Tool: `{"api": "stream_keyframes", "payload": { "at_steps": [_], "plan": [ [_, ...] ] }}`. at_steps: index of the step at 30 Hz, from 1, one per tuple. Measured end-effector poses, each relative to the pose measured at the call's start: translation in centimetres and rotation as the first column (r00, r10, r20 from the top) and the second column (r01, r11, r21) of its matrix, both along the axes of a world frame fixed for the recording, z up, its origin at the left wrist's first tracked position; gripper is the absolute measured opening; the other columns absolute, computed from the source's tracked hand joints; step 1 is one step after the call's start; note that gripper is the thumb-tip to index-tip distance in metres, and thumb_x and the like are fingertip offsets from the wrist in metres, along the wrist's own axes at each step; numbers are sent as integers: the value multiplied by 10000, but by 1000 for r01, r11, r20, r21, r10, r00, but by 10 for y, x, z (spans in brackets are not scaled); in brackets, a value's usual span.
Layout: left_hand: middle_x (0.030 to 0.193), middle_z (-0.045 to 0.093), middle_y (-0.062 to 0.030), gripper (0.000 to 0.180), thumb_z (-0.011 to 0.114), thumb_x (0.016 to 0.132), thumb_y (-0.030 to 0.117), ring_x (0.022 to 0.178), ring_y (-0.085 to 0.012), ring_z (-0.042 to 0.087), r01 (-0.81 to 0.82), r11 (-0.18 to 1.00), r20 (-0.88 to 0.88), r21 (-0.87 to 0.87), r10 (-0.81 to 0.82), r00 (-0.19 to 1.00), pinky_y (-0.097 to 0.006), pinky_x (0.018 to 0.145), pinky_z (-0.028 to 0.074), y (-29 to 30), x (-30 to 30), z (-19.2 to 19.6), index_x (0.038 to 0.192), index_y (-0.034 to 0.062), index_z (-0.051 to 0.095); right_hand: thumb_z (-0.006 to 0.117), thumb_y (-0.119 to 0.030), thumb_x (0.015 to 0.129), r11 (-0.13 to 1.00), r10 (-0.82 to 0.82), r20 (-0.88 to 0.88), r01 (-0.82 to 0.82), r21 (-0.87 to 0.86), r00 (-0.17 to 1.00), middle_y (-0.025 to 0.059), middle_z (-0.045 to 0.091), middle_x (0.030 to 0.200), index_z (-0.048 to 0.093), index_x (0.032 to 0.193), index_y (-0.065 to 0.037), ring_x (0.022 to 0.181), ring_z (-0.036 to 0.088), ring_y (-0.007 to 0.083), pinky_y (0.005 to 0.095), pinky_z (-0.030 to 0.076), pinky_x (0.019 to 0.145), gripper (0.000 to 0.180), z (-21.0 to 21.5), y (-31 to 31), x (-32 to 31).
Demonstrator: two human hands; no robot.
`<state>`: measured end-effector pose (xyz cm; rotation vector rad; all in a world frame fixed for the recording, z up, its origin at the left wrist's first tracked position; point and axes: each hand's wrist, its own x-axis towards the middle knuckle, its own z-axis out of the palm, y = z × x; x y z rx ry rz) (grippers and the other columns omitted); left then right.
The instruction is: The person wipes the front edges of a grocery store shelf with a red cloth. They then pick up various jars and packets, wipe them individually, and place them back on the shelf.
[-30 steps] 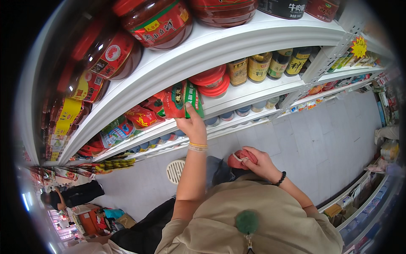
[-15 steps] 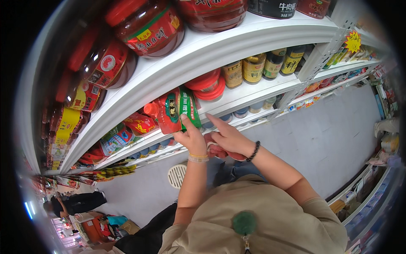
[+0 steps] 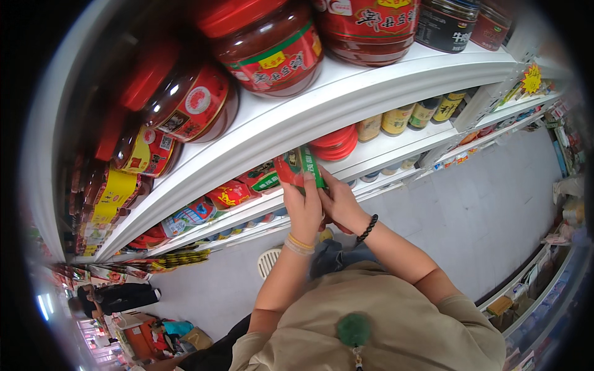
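Two hands, left hand (image 3: 304, 213) and right hand (image 3: 339, 205), fingers clamped on red-green packet (image 3: 299, 167), upright, long axis pointing to shelf

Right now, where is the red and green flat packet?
In the head view, the red and green flat packet is at centre, at the white middle shelf's edge, held by the left hand and right hand.

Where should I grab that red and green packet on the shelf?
Probably by the lower edge of the packet, coming from below. It stands upright at the shelf front with pouches packed on its left; the left hand and right hand already meet there.
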<state>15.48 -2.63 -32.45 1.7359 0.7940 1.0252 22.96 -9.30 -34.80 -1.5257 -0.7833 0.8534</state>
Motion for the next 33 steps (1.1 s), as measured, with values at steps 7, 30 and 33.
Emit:
{"api": "stream_keyframes", "payload": {
  "at_steps": [7,30,33],
  "plan": [
    [950,609,-226,405,582,860,118,924,-358,581,96,930,-310,354,20,951,-409,819,455,30,-12,17,1210,-57,477,476,-143,891,972,-180,284,125,201,942,310,596,966,330,1375,-23,906,565,483,501,470,751,519,2,21,-8],
    [770,643,-170,269,663,809,78,668,-332,639,108,724,-256,681,97,962,-394,593,512,87,-11,-7,1064,6,615,515,-206,893,936,-153,787,342,-77,597,174,618,637,522,1199,-103,590,620,367,479,490,541,324,-8,58,4],
    [783,648,-164,261,663,807,93,665,-327,640,148,657,-293,739,115,949,-389,591,519,93,-13,-9,1055,22,620,534,-206,883,931,-144,802,355,-88,579,177,626,667,516,1203,-80,600,621,356,455,490,541,345,-5,60,-1]
  ]
}}
